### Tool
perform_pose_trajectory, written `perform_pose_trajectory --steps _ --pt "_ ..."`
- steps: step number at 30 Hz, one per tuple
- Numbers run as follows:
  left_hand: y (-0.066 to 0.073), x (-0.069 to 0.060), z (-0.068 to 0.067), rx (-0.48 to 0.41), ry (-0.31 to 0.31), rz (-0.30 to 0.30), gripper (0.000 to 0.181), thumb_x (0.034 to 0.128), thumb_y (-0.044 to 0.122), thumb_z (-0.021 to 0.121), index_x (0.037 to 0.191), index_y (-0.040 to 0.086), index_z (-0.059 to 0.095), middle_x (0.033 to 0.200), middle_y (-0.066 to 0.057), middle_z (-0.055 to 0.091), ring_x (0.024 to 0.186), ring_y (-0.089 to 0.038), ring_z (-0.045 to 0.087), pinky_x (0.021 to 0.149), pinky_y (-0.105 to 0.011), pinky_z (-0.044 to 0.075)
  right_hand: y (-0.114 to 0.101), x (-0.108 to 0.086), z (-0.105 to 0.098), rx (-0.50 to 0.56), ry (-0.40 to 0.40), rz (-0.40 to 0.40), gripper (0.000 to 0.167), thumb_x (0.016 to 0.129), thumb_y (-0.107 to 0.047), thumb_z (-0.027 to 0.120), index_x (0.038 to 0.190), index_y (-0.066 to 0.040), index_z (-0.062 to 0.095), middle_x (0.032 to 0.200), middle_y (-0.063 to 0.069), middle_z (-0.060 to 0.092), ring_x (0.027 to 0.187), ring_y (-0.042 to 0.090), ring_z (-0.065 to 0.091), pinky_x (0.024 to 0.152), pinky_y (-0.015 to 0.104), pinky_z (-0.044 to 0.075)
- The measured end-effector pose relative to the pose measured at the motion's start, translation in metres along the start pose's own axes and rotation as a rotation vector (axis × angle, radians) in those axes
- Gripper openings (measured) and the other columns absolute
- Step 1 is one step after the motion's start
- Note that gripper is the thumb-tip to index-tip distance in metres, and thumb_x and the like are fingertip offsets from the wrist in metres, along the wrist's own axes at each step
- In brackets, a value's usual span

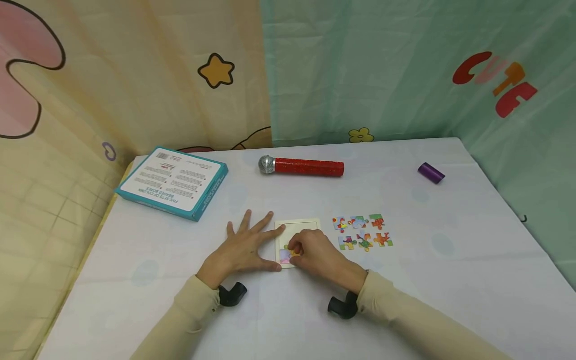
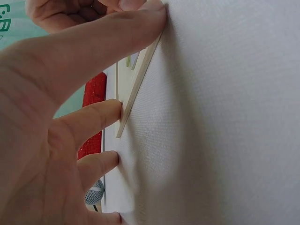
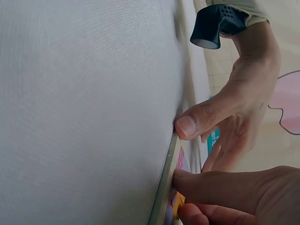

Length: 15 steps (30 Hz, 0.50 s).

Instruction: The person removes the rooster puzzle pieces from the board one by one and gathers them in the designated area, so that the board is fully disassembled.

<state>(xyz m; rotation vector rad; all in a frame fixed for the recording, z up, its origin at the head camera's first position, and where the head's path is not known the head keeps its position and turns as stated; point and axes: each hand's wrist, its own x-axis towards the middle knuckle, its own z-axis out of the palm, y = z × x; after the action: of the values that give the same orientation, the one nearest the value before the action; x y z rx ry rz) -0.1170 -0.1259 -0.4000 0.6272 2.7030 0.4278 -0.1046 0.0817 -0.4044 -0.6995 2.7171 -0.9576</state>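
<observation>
On the bench (image 1: 441, 280), the tray (image 1: 294, 227) sat near the middle; from afar I had the left hand (image 1: 242, 252) spread, thumb and index at its edge, the right hand's (image 1: 317, 253) grip pinching an orange piece (image 1: 294, 253) toward its near-left corner; a skewed press, I judged, could bind the tab or unseat the pink piece (image 1: 285, 257) beside it; a slack left hand could let the tray slide.

The left hand (image 1: 245, 252) spreads its fingers (image 1: 271, 233) (thumb (image 1: 269, 265) stretched out) while the right hand (image 1: 320, 254) curls inward.
</observation>
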Motion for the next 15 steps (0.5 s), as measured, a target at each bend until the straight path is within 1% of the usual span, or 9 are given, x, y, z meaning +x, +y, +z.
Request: perform_pose_trajectory --steps 6,10,12,15 --pt "0.0005 -0.0007 -0.0006 -0.007 -0.001 -0.008 0.088 0.0722 0.061 0.078 0.149 0.033 0.044 0.164 -0.003 0.017 0.146 -0.05 -0.001 0.101 -0.081 0.004 -0.0008 -0.0016 0.0005 0.029 0.015 0.029 0.016 0.076 -0.001 0.08 0.09 -0.005 0.073 0.077 -0.003 0.06 0.07 0.01 0.053 0.063 0.022 0.046" --pt "0.0004 -0.0001 0.0 -0.008 -0.006 -0.014 0.089 0.0723 0.061 0.078 0.149 0.033 0.043 0.164 -0.003 0.016 0.146 -0.049 -0.002 0.102 -0.08 0.004 0.0009 -0.0041 0.0015 0.058 0.036 0.034 0.015 0.078 -0.003 0.08 0.091 -0.006 0.073 0.077 -0.004 0.061 0.069 0.008 0.054 0.062 0.021 0.047" --pt "0.0 0.0001 0.0004 -0.008 -0.007 -0.013 0.089 0.0723 0.062 0.077 0.149 0.033 0.043 0.164 -0.003 0.016 0.146 -0.049 -0.002 0.102 -0.08 0.004 0.0026 -0.006 0.002 0.09 0.055 0.037 0.012 0.08 -0.004 0.078 0.09 -0.008 0.073 0.075 -0.006 0.063 0.067 0.007 0.055 0.061 0.021 0.048" --pt "-0.0002 0.0004 0.0006 -0.007 -0.007 -0.009 0.089 0.0727 0.062 0.077 0.149 0.034 0.042 0.164 -0.002 0.016 0.146 -0.049 -0.002 0.102 -0.08 0.003 0.0054 -0.0088 0.0027 0.17 0.092 0.046 0.007 0.084 -0.005 0.076 0.087 -0.011 0.074 0.072 -0.01 0.064 0.064 0.004 0.056 0.059 0.022 0.048"
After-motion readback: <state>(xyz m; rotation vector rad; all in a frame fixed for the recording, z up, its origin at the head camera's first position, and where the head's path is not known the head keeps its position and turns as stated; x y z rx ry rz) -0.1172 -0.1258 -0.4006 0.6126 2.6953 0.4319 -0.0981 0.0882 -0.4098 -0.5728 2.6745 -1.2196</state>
